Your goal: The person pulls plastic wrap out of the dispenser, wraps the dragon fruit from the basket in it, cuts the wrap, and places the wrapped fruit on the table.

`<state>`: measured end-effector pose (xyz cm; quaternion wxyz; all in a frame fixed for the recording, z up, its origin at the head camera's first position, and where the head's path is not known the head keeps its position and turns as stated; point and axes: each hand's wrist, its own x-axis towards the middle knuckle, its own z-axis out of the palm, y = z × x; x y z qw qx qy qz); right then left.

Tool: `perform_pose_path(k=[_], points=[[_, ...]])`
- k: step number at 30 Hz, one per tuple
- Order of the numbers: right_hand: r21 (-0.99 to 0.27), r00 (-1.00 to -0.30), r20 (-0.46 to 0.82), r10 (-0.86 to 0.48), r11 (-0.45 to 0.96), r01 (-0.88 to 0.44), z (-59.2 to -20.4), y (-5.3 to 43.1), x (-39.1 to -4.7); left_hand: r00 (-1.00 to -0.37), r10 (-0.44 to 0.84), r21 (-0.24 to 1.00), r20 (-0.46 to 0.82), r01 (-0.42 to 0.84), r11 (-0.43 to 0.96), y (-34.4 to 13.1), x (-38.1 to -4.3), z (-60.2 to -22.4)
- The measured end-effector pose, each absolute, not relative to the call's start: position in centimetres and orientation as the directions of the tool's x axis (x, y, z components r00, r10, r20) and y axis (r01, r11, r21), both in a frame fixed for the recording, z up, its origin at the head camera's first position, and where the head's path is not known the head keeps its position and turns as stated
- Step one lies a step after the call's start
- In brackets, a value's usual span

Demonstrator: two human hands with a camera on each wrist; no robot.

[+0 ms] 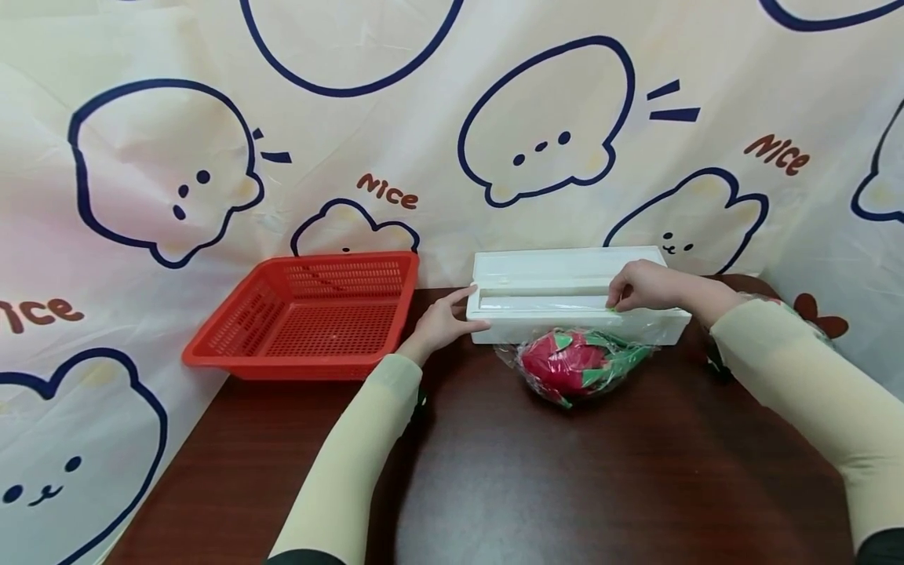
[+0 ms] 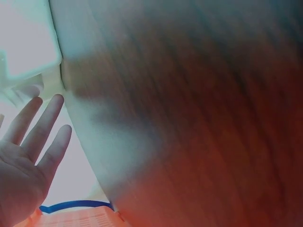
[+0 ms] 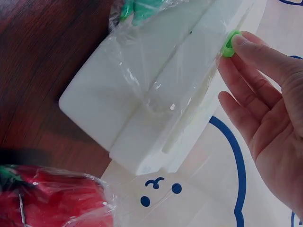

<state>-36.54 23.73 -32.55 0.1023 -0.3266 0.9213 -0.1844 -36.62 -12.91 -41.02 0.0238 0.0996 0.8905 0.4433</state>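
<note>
A white cling film dispenser (image 1: 508,328) stands at the back of the table, its lid (image 1: 558,261) raised. My left hand (image 1: 439,320) touches the dispenser's left end, thumb at the front; in the left wrist view its visible fingers (image 2: 41,130) are straight and spread. Between thumb and fingers, my right hand (image 1: 641,284) pinches a small green slider (image 3: 230,44) on the dispenser's edge. Clear film hangs over the front. Right before the dispenser lies a dragon fruit (image 1: 565,361), pink with green tips, covered in clear film.
To the left sits a red plastic basket (image 1: 304,369) with perforated walls. Another red thing (image 3: 61,201) wrapped in film lies by the dispenser's right end, mostly behind my right sleeve in the head view. A printed curtain (image 1: 438,141) hangs behind the brown table (image 1: 565,479).
</note>
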Motion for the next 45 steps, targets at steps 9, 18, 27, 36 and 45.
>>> perform_pose_path(k=[9, 18, 27, 36, 45], points=[[-0.417, -0.777, -0.083, -0.624, 0.73, -0.542, -32.7, 24.9, -36.5, -0.977, 0.208, 0.796, 0.038, 0.155, 0.585, -12.9, -36.7, -41.0], [-0.426, -0.792, -0.106, -0.602, 0.747, -0.51, -32.6, 25.5, -36.2, -0.98, 0.2, 0.795, 0.021, 0.138, 0.591, -12.9, -36.6, -41.0], [-0.398, -0.781, -0.075, -0.621, 0.736, -0.547, -32.6, 25.8, -36.1, -0.982, 0.186, 0.783, 0.028, 0.137, 0.607, -13.1, -36.6, -40.9], [-0.371, -0.778, -0.06, -0.625, 0.738, -0.564, -32.8, 26.7, -35.6, -0.98, 0.196, 0.782, 0.029, 0.144, 0.606, -12.6, -36.5, -41.2], [-0.268, -0.796, -0.04, -0.604, 0.774, -0.574, -32.6, 28.8, -35.2, -0.98, 0.192, 0.795, 0.042, 0.149, 0.588, -12.8, -36.5, -41.2]])
